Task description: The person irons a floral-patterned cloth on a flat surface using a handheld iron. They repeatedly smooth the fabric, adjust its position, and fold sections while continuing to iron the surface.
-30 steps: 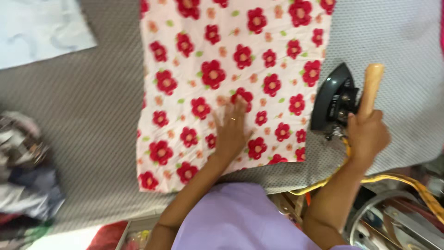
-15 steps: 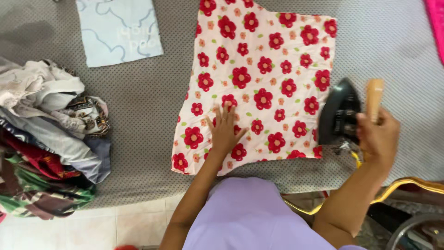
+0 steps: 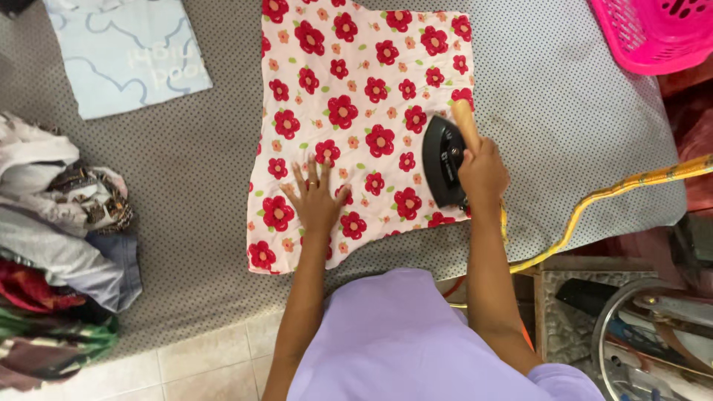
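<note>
A square pale-pink cloth printed with red flowers [image 3: 356, 111] lies spread flat on a grey dotted padded ironing surface [image 3: 564, 134]. The left hand [image 3: 316, 200] rests on the lower part of this cloth, palm down with the fingers spread and released, pressing the fabric rather than gripping it. The right hand [image 3: 483, 169] is clenched around the light wooden handle of a black flat iron [image 3: 443, 160], which sits on the cloth near its right edge, sole down. A yellow patterned cord [image 3: 631, 182] runs from beside the iron off to the right, across the edge of the surface; where it joins the iron is hidden behind the wrist, so that cannot be told. A light-blue folded cloth [image 3: 126, 52] lies well apart at the upper left, a heap of mixed crumpled clothes [image 3: 59, 245] sits at the left edge, and a bright pink plastic basket [image 3: 653, 33] stands at the upper right corner.
</note>
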